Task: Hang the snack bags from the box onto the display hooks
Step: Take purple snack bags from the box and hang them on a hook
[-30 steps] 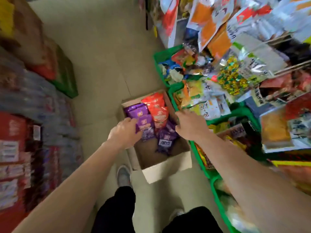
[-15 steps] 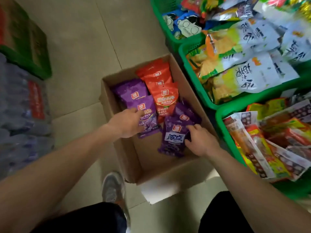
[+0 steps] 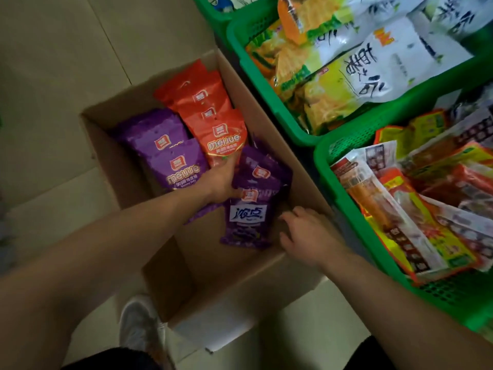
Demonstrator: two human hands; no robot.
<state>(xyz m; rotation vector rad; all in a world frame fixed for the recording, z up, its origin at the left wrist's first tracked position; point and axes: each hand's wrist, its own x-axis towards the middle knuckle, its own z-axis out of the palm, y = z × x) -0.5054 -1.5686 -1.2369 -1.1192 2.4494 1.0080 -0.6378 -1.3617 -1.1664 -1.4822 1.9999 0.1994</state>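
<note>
Tiled floor (image 3: pixel 66 62), cardboard box (image 3: pixel 106 166): dark purple bag (image 3: pixel 246 222) lies lengthwise near-far between our hands; left hand (image 3: pixel 220 182) on its far end, grip unclear; right hand (image 3: pixel 306 233) relaxed, empty

Purple bag (image 3: pixel 177 166): "meijue", just left of the left hand (image 3: pixel 220 182)
Orange bag (image 3: pixel 224 141): "meijue", at the left hand's fingertips
Dark purple bag (image 3: pixel 248 217): blue Chinese characters on a white label, between the left hand and the right hand (image 3: pixel 306 233)
White-and-yellow bag (image 3: pixel 373 70): large black Chinese characters, beyond the right hand

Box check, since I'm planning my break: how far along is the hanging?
Done: nothing visible; hooks are out of view. In hand: left hand touches the purple bags and orange bags in the box, grip unclear; right hand holds nothing. Left: lifting and hanging all of these.
</note>
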